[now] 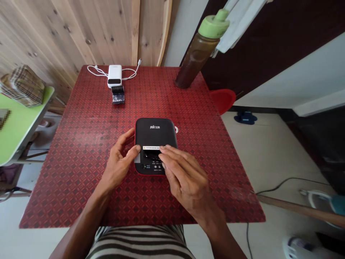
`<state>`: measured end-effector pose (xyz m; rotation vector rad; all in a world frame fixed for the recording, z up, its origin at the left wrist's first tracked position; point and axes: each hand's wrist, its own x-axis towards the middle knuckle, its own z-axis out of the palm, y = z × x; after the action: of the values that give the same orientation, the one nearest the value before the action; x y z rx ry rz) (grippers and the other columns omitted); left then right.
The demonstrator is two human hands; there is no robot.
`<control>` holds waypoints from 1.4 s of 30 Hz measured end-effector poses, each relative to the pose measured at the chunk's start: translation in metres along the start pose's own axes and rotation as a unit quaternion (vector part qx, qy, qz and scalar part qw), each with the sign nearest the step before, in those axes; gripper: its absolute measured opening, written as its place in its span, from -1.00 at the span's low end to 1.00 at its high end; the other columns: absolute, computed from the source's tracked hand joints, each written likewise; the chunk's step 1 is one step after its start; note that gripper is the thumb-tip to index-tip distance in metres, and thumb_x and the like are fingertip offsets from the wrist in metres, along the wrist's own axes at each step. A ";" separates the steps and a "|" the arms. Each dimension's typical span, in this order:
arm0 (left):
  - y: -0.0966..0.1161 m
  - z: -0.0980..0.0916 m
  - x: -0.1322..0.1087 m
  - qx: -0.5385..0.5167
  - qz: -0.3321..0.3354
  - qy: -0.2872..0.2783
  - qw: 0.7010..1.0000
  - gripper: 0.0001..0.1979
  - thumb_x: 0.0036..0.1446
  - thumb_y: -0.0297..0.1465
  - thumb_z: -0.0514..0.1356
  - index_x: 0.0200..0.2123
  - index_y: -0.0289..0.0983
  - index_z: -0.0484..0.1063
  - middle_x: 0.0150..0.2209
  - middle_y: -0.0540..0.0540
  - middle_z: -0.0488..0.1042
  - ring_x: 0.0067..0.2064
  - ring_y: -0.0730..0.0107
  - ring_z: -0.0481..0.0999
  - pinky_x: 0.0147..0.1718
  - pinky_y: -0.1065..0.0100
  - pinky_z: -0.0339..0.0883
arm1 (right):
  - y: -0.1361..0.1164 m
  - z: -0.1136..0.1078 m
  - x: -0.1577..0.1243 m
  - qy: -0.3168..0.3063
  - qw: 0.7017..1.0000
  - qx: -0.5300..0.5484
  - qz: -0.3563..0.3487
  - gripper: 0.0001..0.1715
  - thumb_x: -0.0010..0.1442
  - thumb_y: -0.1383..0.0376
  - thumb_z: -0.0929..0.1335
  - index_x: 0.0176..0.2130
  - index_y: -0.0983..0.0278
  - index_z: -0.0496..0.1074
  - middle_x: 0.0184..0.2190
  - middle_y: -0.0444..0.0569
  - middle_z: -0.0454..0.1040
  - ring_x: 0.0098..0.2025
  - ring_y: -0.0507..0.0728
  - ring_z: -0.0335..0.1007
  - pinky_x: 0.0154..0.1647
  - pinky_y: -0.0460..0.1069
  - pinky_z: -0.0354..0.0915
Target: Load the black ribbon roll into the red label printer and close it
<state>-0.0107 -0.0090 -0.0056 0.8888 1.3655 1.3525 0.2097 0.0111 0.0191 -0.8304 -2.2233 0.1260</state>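
A black box-shaped device (pixel 155 135) with rounded corners and a red lower edge lies on the red patterned table (pixel 94 172). A white label strip (pixel 151 148) crosses its top, above a dark recess and small buttons. My left hand (pixel 118 158) holds the device's left side, thumb on the top near a grey strip and fingers at the edge. The fingers of my right hand (pixel 184 171) are pinched together over the recess, at a shiny black piece (pixel 152 155); what exactly they grip is partly hidden by the fingers.
At the back left lie a white power bank (pixel 115 75) with a white cable and a small black-and-silver item (pixel 118 95). A brown bottle (pixel 195 57) with a green lid stands at the back right. A green table (pixel 21 126) with a plaid bag (pixel 25 86) is at far left.
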 end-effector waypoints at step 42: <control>-0.003 0.004 -0.032 -0.012 -0.027 0.034 0.999 -0.48 0.39 -0.20 0.41 0.37 -0.08 0.59 0.38 -0.15 0.64 0.36 -0.05 0.64 0.34 -0.03 0.50 | 0.003 0.003 -0.045 0.078 0.961 0.068 0.257 -0.63 0.64 0.24 0.34 0.33 0.20 0.52 0.12 0.11 0.75 -0.01 0.22 0.78 0.01 0.13 0.70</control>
<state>0.0018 -0.0386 -0.0038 0.7904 1.4121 1.3648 0.2323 -0.0132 -0.0121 -1.2759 -1.7870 0.4391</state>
